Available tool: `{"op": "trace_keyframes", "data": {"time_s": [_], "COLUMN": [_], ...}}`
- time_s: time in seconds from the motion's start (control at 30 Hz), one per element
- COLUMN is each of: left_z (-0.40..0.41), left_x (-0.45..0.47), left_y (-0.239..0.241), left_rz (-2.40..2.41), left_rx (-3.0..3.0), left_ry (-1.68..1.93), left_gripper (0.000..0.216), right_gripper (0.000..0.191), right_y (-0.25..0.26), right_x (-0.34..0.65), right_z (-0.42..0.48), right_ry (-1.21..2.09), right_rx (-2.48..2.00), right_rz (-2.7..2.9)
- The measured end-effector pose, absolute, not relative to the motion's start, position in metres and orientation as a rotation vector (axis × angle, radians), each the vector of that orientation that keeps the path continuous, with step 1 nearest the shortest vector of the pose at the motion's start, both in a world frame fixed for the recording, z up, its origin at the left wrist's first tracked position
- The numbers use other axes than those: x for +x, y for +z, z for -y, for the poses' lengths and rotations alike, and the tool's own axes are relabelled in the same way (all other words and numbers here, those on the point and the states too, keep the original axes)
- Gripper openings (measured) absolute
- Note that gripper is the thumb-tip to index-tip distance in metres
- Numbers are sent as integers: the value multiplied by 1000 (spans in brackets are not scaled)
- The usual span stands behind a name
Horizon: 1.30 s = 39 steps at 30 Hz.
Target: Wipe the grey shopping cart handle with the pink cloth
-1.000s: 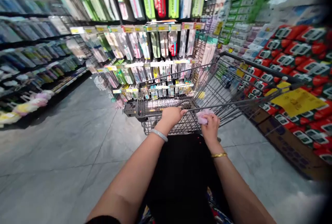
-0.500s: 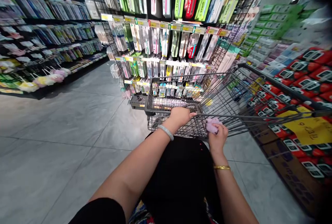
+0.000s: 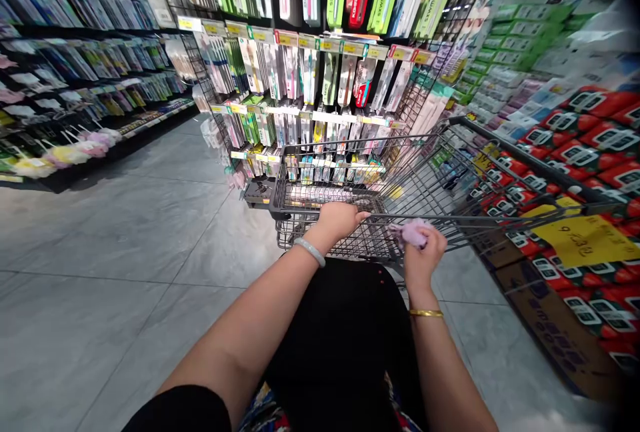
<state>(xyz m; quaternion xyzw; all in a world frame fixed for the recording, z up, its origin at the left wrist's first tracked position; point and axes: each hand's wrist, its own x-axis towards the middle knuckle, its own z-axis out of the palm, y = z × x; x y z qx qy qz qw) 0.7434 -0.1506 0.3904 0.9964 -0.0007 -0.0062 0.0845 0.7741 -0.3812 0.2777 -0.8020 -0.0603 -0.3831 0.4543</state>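
Observation:
My left hand point(image 3: 339, 220) is closed around the side rim of a dark wire shopping cart point(image 3: 280, 211), thumb lying along the rail. A pale bangle circles that wrist. To its right, just on the near side of the cart's rail, my right hand point(image 3: 424, 260) is closed on a crumpled lilac cloth point(image 3: 414, 233). The cloth bulges above the fingers, and one end of it sticks out to the left. It is too bunched up to show its full shape. Through the wires, the inside of the cart is hard to make out.
Ahead stands a rack of packaged toothbrushes point(image 3: 327, 79) in several rows. Shelves of hanging goods point(image 3: 95, 59) line the left side. Red packs point(image 3: 590, 145) are stacked at the right, with a yellow sign point(image 3: 583, 239) and a cardboard box point(image 3: 545, 332). The floor is grey tile point(image 3: 125, 325).
The lilac cloth has turned in my right hand and now points left, and that hand is slightly higher. My left hand keeps its grip on the cart. The view has shifted slightly.

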Motion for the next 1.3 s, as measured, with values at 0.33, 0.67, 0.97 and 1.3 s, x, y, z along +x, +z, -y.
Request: {"op": "trace_keyframes", "data": {"time_s": [0.33, 0.67, 0.97, 1.3], "left_z": [145, 128, 121, 122], "left_x": [743, 740, 733, 734], "left_y": [391, 389, 391, 389], "left_rz": [7, -12, -33, -54], "left_rx": [2977, 2984, 3011, 3026], "left_ry": [-11, 23, 47, 76], "left_gripper": [76, 74, 71, 69], "right_gripper": [29, 26, 35, 37], "right_y": [253, 278, 325, 352], "right_x": [773, 783, 776, 771], "right_z": [379, 388, 372, 328], "right_ry": [-772, -827, -1000, -665], "right_rx": [-2010, -2063, -2090, -2425], "right_rz": [130, 190, 298, 762]}}
